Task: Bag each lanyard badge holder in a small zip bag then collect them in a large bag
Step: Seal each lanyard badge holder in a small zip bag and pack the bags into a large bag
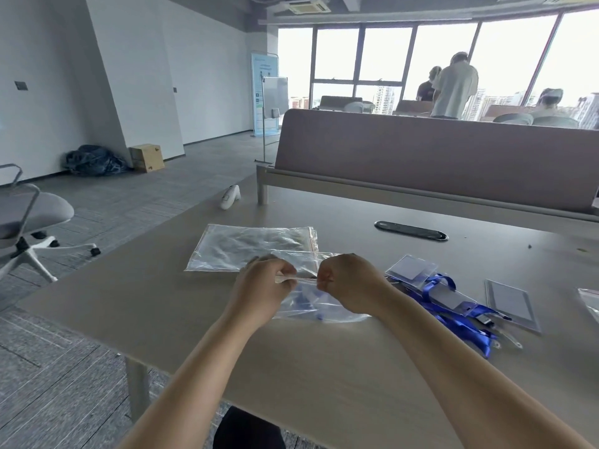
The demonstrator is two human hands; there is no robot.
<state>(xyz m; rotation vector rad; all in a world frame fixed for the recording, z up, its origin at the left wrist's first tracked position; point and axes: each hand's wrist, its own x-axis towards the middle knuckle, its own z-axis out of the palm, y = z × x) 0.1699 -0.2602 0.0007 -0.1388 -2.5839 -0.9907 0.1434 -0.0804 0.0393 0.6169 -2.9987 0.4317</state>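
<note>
We are pinching the small zip bag's (311, 307) top strip, left hand (265, 288) and right hand (348, 285) both curled on it, near the table's (162, 303) centre. Something blue is showing inside, blurred. Lanyard badge holders (449, 299) are lying just right, the large bag (249, 247) just beyond. The far banner's (264, 92) text is staying too small to read.

Clear small zip bag (327, 311), blue lanyard (304, 299) inside, sits just before flat large bag (246, 247); loose badge holders (444, 294) beside.

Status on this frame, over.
Left hand, right hand pinching seal of small zip bag. Blue lanyard inside. Large bag behind. Nothing blocking.
</note>
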